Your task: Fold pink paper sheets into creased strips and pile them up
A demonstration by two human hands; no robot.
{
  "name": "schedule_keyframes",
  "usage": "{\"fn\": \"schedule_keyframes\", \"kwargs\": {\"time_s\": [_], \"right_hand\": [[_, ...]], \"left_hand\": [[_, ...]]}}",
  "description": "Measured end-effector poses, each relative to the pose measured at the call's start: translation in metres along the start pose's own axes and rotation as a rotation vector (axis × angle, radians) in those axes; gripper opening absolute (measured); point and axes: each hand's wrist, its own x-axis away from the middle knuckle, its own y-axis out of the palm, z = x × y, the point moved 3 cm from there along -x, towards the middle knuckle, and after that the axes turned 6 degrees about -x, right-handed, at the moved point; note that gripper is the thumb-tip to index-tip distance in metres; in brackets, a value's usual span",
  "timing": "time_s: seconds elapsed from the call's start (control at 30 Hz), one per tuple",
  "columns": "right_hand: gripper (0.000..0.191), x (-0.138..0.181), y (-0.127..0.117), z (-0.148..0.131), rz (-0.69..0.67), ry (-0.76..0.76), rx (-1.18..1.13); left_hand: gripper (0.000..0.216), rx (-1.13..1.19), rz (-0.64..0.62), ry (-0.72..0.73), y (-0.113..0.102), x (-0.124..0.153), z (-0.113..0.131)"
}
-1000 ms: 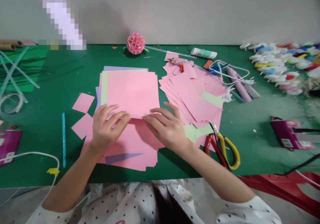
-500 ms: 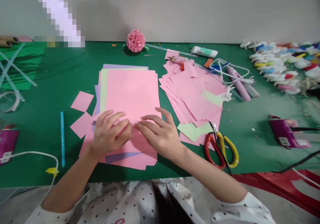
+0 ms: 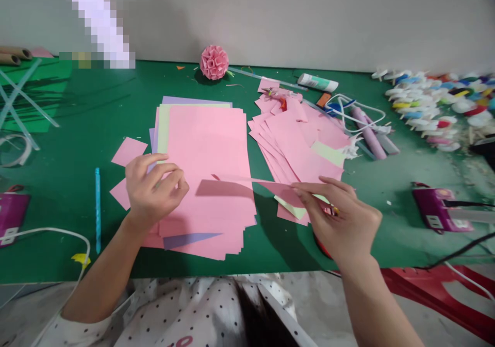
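Observation:
My right hand (image 3: pixel 342 223) pinches a pink paper piece (image 3: pixel 266 183) by its right end and holds it level above the table, over the gap between two paper piles. My left hand (image 3: pixel 154 189) hovers with its fingers curled loosely over the left edge of the stack of pink sheets (image 3: pixel 209 156); I see nothing held in it. The stack lies on the green table (image 3: pixel 77 115), with light green and purple sheets showing under it. Red and yellow scissors are mostly hidden beneath my right hand.
A pile of cut pink squares (image 3: pixel 301 135) lies to the right. A pink paper flower ball (image 3: pixel 214 62) and a glue stick (image 3: pixel 317 82) are at the back. A blue pen (image 3: pixel 97 208) lies left, a purple device (image 3: pixel 441 210) right, coloured spools (image 3: pixel 436 104) far right.
Both hands were pressing flat on the stack. Now my right hand has lifted a pink piece and carried it rightward, and my left hand has risen and moved left.

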Motion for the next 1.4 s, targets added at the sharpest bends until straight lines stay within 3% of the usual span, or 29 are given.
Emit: {"fn": "schedule_keyframes", "kwargs": {"time_s": [0.07,0.13,0.27,0.33,0.5,0.63,0.83,0.93,1.0,1.1,1.23,1.4], "right_hand": [[0.002,0.007,0.001,0.006,0.024,0.241,-0.116],[0.010,0.015,0.013,0.005,0.003,0.471,-0.307],[0.017,0.025,0.056,-0.017,-0.038,0.693,-0.706],[0.024,0.028,0.078,-0.032,-0.048,0.710,-0.873],[0.027,0.032,0.111,-0.065,-0.188,0.730,-1.126],[0.036,0.034,0.113,-0.075,-0.283,0.699,-1.146],[0.071,0.035,0.112,-0.079,-0.431,0.651,-1.130],[0.072,0.032,0.112,-0.080,-0.457,0.669,-1.214],[0.066,0.031,0.111,-0.081,-0.462,0.748,-1.318],[0.056,0.032,0.106,-0.078,-0.428,0.904,-1.423],[0.049,0.029,0.100,-0.071,-0.350,0.940,-1.443],[0.036,0.029,0.097,-0.059,-0.417,1.005,-1.407]], "left_hand": [[0.014,0.056,-0.041,-0.076,0.004,0.003,-0.004],[0.007,0.108,-0.122,-0.108,0.008,0.006,-0.005],[0.054,0.331,-0.274,-0.105,0.012,0.011,-0.002],[0.062,0.432,-0.330,-0.083,0.011,0.012,0.003],[0.050,0.519,-0.348,-0.082,0.006,0.011,0.019],[0.048,0.596,-0.350,-0.131,0.006,0.009,0.027],[0.048,0.609,-0.342,-0.170,0.005,0.004,0.027],[0.044,0.635,-0.343,-0.209,0.004,0.003,0.026],[0.036,0.696,-0.429,-0.340,0.006,0.004,0.025],[0.020,0.832,-0.573,-0.686,0.011,0.008,0.023],[0.044,1.112,-0.593,-1.085,0.016,0.016,0.021],[0.052,1.334,-0.694,-1.314,0.020,0.028,0.022]]}}
